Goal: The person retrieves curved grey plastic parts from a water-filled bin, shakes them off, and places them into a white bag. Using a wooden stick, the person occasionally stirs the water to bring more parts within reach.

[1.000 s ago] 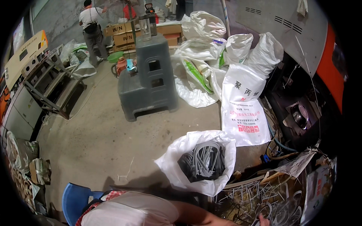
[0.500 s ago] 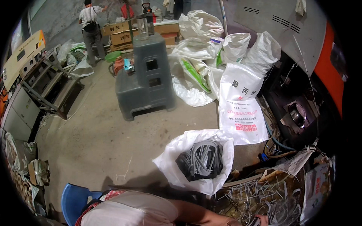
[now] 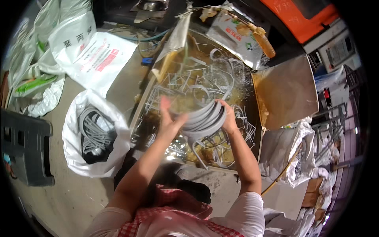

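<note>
A bundle of grey curved plastic strips (image 3: 205, 121) is raised over a tub of water (image 3: 136, 118). My right hand (image 3: 229, 117) grips the right end of this bundle, fingers over its edge. At its left end is my left hand (image 3: 170, 120), thumb and fingers spread; the fingers are smeared by motion, and whether the thumb touches the strips is unclear. Below and beyond the hands, loose grey hoops (image 3: 199, 93) and many thin pale plastic sprues (image 3: 183, 81) lie in the water, which splashes near the far right side.
Left of the tub stands an open white woven sack (image 3: 73, 148) with more grey curved strips (image 3: 96, 134) inside. A grey step stool (image 3: 29, 154) is at the far left. Printed white sacks (image 3: 92, 55) lie behind. A brown board (image 3: 286, 93) borders the tub's right side.
The view has swung right, from the floor and stool to the tub. One hand was low in the tub at the frame's bottom; now both hands are above it, with the strips raised.
</note>
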